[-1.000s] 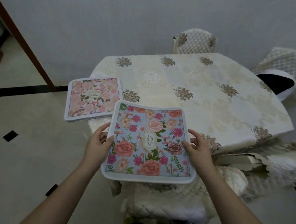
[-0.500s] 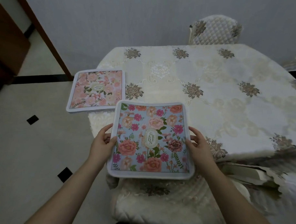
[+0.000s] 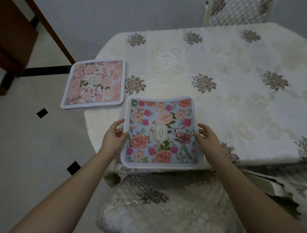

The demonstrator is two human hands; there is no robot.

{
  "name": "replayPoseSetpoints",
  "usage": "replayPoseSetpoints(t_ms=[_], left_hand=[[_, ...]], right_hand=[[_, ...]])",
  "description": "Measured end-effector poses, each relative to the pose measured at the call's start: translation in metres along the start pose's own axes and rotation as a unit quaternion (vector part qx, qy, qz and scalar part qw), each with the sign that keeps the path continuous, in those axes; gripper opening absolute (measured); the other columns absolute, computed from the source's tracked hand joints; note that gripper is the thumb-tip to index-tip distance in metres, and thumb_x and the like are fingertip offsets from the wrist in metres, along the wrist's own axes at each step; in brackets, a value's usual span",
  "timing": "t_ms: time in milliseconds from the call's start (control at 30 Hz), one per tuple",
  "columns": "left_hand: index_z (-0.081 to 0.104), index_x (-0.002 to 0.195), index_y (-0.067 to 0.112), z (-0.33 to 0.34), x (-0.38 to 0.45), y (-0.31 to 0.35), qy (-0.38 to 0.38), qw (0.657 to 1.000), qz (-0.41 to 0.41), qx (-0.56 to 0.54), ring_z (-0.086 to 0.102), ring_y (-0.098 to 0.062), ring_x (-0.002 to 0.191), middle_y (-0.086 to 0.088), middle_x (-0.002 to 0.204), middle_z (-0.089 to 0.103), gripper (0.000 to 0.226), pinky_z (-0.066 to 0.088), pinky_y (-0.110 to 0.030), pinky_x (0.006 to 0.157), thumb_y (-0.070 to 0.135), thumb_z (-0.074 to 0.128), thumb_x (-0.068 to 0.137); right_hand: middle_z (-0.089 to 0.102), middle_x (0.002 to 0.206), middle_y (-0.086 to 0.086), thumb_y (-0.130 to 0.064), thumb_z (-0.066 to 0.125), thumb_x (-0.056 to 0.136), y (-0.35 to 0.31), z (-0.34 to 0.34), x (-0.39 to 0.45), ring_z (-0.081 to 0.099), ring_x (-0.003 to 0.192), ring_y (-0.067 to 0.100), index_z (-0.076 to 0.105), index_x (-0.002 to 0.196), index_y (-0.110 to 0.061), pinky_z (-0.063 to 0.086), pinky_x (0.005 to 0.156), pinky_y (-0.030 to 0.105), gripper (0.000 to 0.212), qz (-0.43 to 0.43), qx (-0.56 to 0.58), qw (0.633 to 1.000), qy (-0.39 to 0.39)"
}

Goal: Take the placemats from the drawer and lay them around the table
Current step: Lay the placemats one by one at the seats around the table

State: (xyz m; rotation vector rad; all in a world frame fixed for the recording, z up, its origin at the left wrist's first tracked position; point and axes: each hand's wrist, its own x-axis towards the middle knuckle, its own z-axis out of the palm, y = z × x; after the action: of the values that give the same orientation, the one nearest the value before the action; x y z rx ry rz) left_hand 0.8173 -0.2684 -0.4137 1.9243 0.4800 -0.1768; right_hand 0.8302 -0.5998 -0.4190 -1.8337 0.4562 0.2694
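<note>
Your left hand [image 3: 113, 138] grips the left edge of the blue floral placemat [image 3: 160, 132], thumb on top and fingers [image 3: 118, 123] curled round the border. Your right hand [image 3: 206, 138] grips the right edge the same way, thumb on the printed face and fingers wrapped under the rim. The placemat is at the near left part of the desk [image 3: 237, 95], its far edge slightly bowed and its near edge reaching just past the desk's near rim; whether it lies flat on the cloth or is held just above it cannot be told. An oval label sits at its middle among pink, coral and dark red flowers.

To the far left, a pink floral placemat [image 3: 93, 83] lies at the desk's left edge, its left part overhanging the rim, apart from the blue one. The desk wears a cream embroidered tablecloth [image 3: 168, 59] with grey flower motifs. A quilted chair [image 3: 236, 12] stands at the far side, and a cushioned chair seat [image 3: 163, 207] sits near you, under the desk's edge. Pale floor tiles [image 3: 34, 155] with small black squares spread to the left.
</note>
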Motion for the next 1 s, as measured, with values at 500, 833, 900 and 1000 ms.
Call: replayPoseSetpoints(t_ms=[500,833,900,1000], left_hand=[[0.048,0.144,0.018,0.019,0.028,-0.019,0.006,0.984,0.059,0.167,0.059,-0.013,0.089,0.0,0.11,0.065,0.051,0.05,-0.028,0.082,0.008,0.059,0.096],[0.05,0.14,0.023,0.021,0.035,-0.031,0.014,0.972,0.085,0.22,0.059,-0.019,0.085,-0.003,0.104,0.053,0.049,0.054,-0.037,0.083,0.011,0.06,0.093],[0.051,0.139,0.025,0.019,0.036,-0.033,0.009,0.97,0.088,0.228,0.059,-0.018,0.083,-0.004,0.104,0.054,0.048,0.055,-0.039,0.082,0.012,0.061,0.093],[0.048,0.142,0.022,0.021,0.034,-0.034,0.006,0.97,0.083,0.227,0.056,-0.017,0.083,-0.003,0.105,0.05,0.053,0.05,-0.032,0.08,0.012,0.062,0.092]], right_hand=[[0.068,0.116,-0.002,-0.023,0.054,0.1,0.018,0.016,0.036,0.062,0.093,0.013,0.054,0.134,-0.02,0.054,0.08,0.032,0.034,-0.022,-0.14,0.989,0.048],[0.062,0.111,0.008,-0.021,0.057,0.098,0.028,0.017,0.046,0.058,0.093,0.018,0.057,0.134,-0.018,0.046,0.083,0.028,0.036,-0.077,-0.247,0.965,0.046],[0.058,0.111,0.009,-0.021,0.057,0.098,0.029,0.017,0.046,0.054,0.092,0.016,0.056,0.136,-0.017,0.047,0.087,0.03,0.038,-0.079,-0.26,0.961,0.048],[0.054,0.112,0.008,-0.018,0.056,0.098,0.03,0.019,0.045,0.048,0.092,0.013,0.055,0.137,-0.015,0.04,0.084,0.026,0.039,-0.083,-0.267,0.958,0.055]])
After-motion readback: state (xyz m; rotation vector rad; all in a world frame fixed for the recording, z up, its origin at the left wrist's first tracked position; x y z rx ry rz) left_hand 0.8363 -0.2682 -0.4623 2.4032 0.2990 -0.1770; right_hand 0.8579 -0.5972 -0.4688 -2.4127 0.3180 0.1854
